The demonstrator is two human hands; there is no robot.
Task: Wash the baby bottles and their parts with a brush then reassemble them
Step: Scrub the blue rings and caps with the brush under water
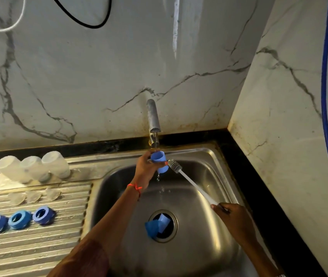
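My left hand (pixel 146 168) grips a blue bottle cap (pixel 160 160) under the running tap (pixel 153 116), open end up. My right hand (pixel 233 216) holds the white handle of a bottle brush (pixel 175 165), whose bristle head touches the cap's right side. Two more blue caps (pixel 156 225) lie over the sink drain. On the draining board stand three clear bottles (pixel 33 166) upside down, three clear teats (pixel 33 195) in front of them, and three blue collar rings (pixel 19 218) nearer to me.
The steel sink basin (pixel 199 246) is wet, with water dripping from the cap. A black counter edge (pixel 259 186) runs along the marble walls. A blue hose (pixel 325 96) hangs on the right wall.
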